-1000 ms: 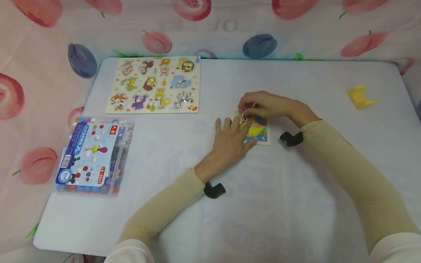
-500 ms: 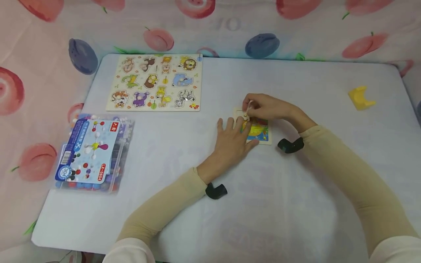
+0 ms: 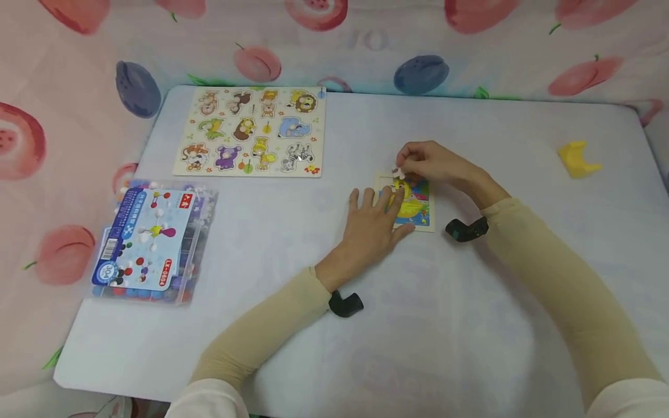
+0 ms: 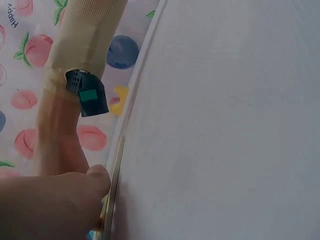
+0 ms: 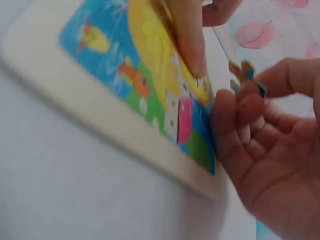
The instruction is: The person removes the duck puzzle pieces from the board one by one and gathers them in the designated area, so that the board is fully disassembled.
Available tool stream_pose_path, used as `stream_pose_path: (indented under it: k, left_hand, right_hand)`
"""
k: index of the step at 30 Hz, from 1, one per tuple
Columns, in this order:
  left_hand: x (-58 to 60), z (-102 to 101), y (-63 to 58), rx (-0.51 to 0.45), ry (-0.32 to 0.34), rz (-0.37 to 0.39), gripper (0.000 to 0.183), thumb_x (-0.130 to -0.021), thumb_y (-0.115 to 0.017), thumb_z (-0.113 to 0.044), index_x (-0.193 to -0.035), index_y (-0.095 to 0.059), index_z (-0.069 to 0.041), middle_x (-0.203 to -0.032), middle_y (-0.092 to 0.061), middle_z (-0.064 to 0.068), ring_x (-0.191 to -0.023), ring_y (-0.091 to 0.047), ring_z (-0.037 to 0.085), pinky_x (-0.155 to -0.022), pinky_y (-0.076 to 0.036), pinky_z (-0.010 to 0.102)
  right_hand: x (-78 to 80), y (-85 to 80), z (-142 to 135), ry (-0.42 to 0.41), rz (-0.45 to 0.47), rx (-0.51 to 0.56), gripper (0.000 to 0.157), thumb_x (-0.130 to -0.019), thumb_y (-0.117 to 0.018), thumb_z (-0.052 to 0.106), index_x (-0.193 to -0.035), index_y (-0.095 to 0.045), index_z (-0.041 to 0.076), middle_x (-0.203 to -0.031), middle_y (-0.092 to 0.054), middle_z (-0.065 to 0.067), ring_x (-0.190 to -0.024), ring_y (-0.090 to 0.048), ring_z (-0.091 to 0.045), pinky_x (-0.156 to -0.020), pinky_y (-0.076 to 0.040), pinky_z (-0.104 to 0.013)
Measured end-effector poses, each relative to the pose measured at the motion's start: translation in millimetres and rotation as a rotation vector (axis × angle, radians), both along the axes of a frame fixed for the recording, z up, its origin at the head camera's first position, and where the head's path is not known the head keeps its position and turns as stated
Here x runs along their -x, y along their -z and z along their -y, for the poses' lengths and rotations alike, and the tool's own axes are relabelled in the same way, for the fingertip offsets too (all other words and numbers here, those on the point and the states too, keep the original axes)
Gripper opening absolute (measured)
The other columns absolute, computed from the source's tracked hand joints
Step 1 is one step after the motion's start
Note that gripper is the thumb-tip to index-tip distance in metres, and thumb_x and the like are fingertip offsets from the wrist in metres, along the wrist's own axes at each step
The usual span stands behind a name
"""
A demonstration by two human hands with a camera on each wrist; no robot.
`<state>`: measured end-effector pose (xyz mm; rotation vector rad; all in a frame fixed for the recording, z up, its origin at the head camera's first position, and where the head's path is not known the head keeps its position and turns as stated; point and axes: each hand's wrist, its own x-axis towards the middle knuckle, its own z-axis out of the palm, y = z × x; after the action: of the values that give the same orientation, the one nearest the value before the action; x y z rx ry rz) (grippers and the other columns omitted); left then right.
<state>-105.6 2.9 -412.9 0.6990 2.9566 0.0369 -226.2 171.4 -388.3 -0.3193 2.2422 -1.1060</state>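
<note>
A small jigsaw puzzle point(image 3: 414, 210) in a pale wooden frame shows a yellow duck picture. My left hand point(image 3: 368, 229) is spread over its left side, with straight fingers pressing on it. Up close in the right wrist view, a left fingertip point(image 5: 199, 67) rests on the yellow part of the picture. At the puzzle's top edge, my right hand point(image 3: 438, 165) pinches a small puzzle piece point(image 3: 398, 173) between thumb and fingers, its pale side showing in the head view. That piece point(image 5: 260, 86) has a blue-green edge in the right wrist view.
A larger animal puzzle board point(image 3: 269, 164) lies at the back left. In front of it sits a clear plastic box point(image 3: 195, 255) with a molecule-model label. One yellow U-shaped block point(image 3: 575, 161) stands at the right. Fruit-print cloth point(image 3: 334, 52) hangs behind the table.
The right hand has drawn the puzzle piece up and right from beneath the left fingers, uncovering more of the duck picture. My left hand has stayed on the puzzle.
</note>
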Motion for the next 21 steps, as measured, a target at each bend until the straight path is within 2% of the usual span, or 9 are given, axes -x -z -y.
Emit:
stream_pose_path:
  k: [4, 9, 13, 16, 19, 21]
  left_hand:
    - [0.4, -0.9, 0.7, 0.002, 0.002, 0.000, 0.071, -0.094, -0.028, -0.064, -0.151, -0.026, -0.021, -0.138, -0.034, 0.002, -0.122, -0.032, 0.028, -0.108, -0.023, 0.054]
    - [6.0, 4.3, -1.9, 0.000, 0.026, 0.017, 0.070, -0.094, -0.032, -0.063, -0.150, -0.027, -0.022, -0.138, -0.036, 0.002, -0.120, -0.034, 0.028, -0.107, -0.025, 0.051]
    - [9.7, 12.3, -5.3, -0.020, 0.055, 0.041, 0.069, -0.093, -0.038, -0.062, -0.150, -0.028, -0.024, -0.141, -0.036, 0.004, -0.119, -0.035, 0.027, -0.106, -0.026, 0.048]
    - [10.4, 15.0, -5.8, -0.035, 0.071, 0.050, 0.068, -0.093, -0.038, -0.061, -0.150, -0.027, -0.024, -0.141, -0.035, 0.005, -0.119, -0.035, 0.027, -0.105, -0.027, 0.046]
    - [10.1, 14.1, -5.8, -0.054, 0.082, 0.048, 0.068, -0.094, -0.038, -0.060, -0.150, -0.028, -0.023, -0.141, -0.035, 0.006, -0.118, -0.035, 0.028, -0.105, -0.027, 0.047]
    - [9.3, 12.4, -6.1, -0.062, 0.087, 0.046, 0.068, -0.094, -0.038, -0.060, -0.150, -0.028, -0.023, -0.142, -0.035, 0.006, -0.119, -0.035, 0.028, -0.104, -0.027, 0.047]
  right_hand:
    - [-4.0, -1.9, -19.8, -0.022, -0.023, 0.016, 0.031, -0.096, -0.051, 0.033, -0.112, -0.057, 0.007, -0.102, -0.064, -0.006, -0.083, -0.061, -0.020, -0.078, -0.051, -0.024]
    - [-12.0, -12.0, -58.2, -0.029, -0.056, 0.021, 0.027, -0.098, -0.048, 0.026, -0.117, -0.058, 0.010, -0.099, -0.066, -0.010, -0.087, -0.063, -0.021, -0.080, -0.051, -0.022]
    - [-16.9, -18.6, -85.4, -0.092, -0.142, -0.077, 0.022, -0.097, -0.052, 0.023, -0.114, -0.061, 0.012, -0.092, -0.065, -0.012, -0.082, -0.059, -0.019, -0.074, -0.048, -0.021]
    - [-19.0, -23.4, -99.3, -0.146, -0.192, -0.157, 0.018, -0.096, -0.055, 0.023, -0.108, -0.064, 0.014, -0.093, -0.064, -0.007, -0.083, -0.054, -0.018, -0.071, -0.044, -0.022]
    - [-21.0, -28.9, -109.1, -0.200, -0.241, -0.233, 0.013, -0.095, -0.057, 0.022, -0.103, -0.065, 0.017, -0.095, -0.062, -0.002, -0.087, -0.054, -0.016, -0.073, -0.042, -0.024]
    - [-22.3, -32.1, -114.0, -0.227, -0.251, -0.260, 0.011, -0.094, -0.058, 0.021, -0.101, -0.066, 0.017, -0.098, -0.064, 0.000, -0.094, -0.055, -0.016, -0.079, -0.042, -0.026]
